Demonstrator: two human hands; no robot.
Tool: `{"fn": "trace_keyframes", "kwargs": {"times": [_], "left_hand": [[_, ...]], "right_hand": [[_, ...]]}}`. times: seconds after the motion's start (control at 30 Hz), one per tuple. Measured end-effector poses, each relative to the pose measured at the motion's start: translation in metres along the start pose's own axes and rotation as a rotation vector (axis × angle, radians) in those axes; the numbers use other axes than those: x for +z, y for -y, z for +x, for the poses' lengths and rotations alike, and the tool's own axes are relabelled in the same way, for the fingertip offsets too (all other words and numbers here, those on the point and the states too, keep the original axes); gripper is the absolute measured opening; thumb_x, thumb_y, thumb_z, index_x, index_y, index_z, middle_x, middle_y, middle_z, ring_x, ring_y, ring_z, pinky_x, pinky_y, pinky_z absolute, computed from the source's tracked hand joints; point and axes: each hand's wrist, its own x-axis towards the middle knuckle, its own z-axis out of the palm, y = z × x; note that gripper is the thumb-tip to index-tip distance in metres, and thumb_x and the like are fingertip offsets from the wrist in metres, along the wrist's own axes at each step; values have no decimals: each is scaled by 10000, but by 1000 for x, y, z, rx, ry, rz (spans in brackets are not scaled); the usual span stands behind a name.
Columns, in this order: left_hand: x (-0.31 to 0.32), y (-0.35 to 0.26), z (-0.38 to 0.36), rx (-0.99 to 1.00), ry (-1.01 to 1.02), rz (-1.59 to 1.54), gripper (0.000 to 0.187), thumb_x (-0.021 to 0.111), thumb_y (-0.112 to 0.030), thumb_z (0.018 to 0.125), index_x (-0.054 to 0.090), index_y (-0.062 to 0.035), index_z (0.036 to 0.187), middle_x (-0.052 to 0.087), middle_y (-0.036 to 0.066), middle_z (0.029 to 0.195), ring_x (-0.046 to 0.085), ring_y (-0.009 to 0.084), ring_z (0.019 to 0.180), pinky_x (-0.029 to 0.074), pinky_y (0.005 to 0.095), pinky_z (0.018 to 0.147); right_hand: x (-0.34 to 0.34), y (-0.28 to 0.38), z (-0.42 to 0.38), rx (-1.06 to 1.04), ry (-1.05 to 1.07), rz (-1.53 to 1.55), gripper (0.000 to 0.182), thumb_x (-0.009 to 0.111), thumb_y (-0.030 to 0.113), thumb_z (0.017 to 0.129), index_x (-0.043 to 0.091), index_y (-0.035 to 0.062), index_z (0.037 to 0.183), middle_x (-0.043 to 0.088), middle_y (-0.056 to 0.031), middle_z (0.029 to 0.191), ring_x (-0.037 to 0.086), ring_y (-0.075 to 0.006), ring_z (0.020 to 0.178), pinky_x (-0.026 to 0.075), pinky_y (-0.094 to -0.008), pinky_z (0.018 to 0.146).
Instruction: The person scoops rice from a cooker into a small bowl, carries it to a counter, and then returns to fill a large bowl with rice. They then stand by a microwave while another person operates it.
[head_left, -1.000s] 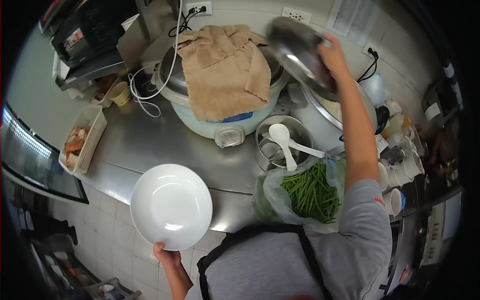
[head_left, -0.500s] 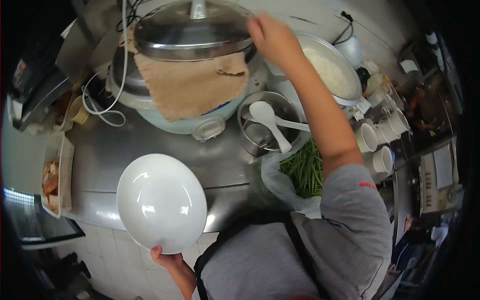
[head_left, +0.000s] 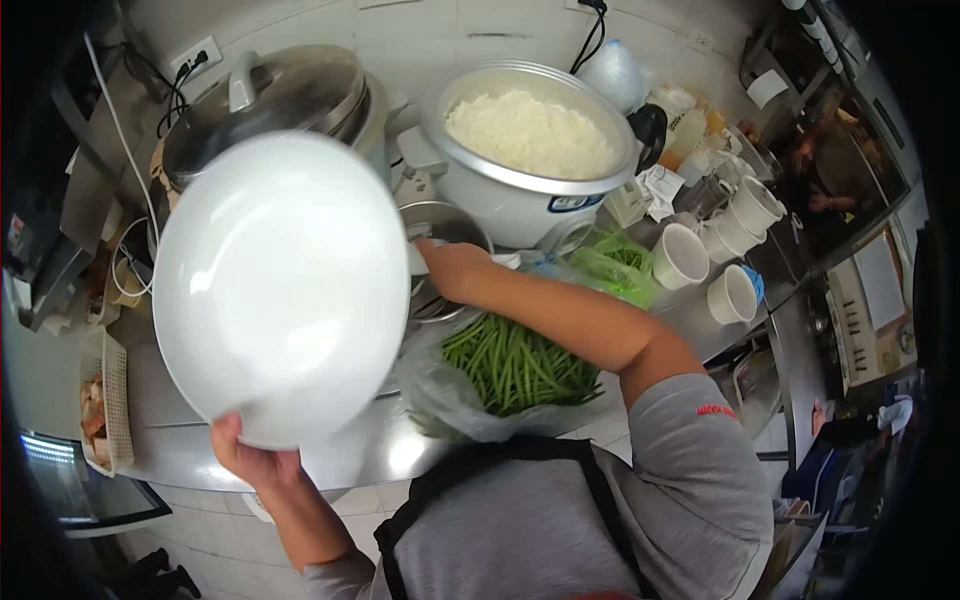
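While left hand (head_left: pixel 252 458) grips white bowl (head_left: pixel 285 290) | right hand (head_left: pixel 456 272) at pot (head_left: pixel 452 221), grip unclear | steel counter (head_left: pixel 180 455), tiled wall (head_left: pixel 430 35)

Kitchen: steel counter (head_left: pixel 150 400), rice cooker (head_left: pixel 490 205)

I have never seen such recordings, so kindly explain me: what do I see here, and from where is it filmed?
There is no robot: one camera, worn on the person's head, looks forward and down at two bare hands. The left hand holds a white plate by its near edge. The right hand is at a metal pot; its grip is unclear. On the steel counter are an open pot of white rice, green beans in a clear bag, and white cups.
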Motion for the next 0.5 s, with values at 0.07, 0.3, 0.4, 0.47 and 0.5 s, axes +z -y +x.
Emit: {"fn": "trace_keyframes", "kwargs": {"times": [0.07, 0.3, 0.4, 0.47, 0.5], "left_hand": [[47, 18, 25, 9, 41, -39, 512, 487, -154, 688, 395, 12, 1163, 478, 140, 1132, 473, 289, 1037, 390, 457, 872], [190, 110, 107, 178, 128, -5, 550, 476, -176, 690, 340, -32, 1203, 415, 119, 1185, 414, 287, 1087, 361, 477, 882], [207, 160, 145, 166, 128, -27, 529, 473, -181, 679, 344, -79, 1182, 430, 113, 1135, 444, 264, 1043, 424, 451, 806], [201, 202, 181, 198, 68, -18, 544, 456, -168, 674, 293, -111, 1190, 418, 113, 1115, 460, 263, 1005, 460, 428, 739], [200, 220, 195, 208, 50, 7, 548, 451, -165, 672, 277, -118, 1190, 409, 113, 1115, 461, 264, 996, 465, 421, 716]], "right_hand": [[-17, -8, -6, -153, -142, -158, 349, 416, 94, 771, 431, 68, 1119, 594, -140, 774, 593, -289, 712, 454, -385, 587], [-132, -90, -13, -204, -555, -500, 315, 447, 95, 739, 479, 110, 1052, 560, -103, 740, 577, -258, 678, 449, -356, 554], [-166, -168, 24, 45, -521, -475, 293, 407, 72, 762, 471, 97, 1047, 574, -115, 780, 583, -254, 733, 458, -357, 606], [-157, -212, 58, 128, -429, -487, 287, 395, 73, 775, 466, 88, 1052, 585, -120, 810, 588, -253, 757, 462, -360, 617], [-151, -230, 75, 149, -382, -510, 288, 397, 84, 780, 464, 85, 1061, 591, -119, 821, 590, -250, 766, 464, -363, 620]]}}
